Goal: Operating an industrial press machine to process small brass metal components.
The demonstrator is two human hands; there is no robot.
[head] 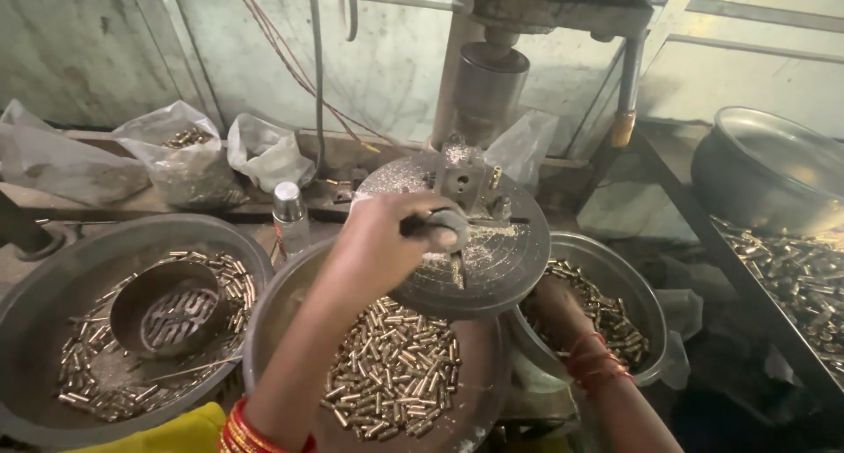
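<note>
Cluttered workshop surface w/ drill press: left hand (378,242) in clenched grip on dark tool (437,223) over round press plate (492,268), right hand (552,303) in brass-piece bowl (646,305), grip state unclear; recommend keeping fingers off fixture (466,182).

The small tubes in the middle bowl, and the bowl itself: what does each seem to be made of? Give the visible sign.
Small tubes: probably brass, judging by their yellow-gold metallic shine. Middle bowl: grey metal, perhaps steel or aluminium, with a dull, dusty rim.
</note>
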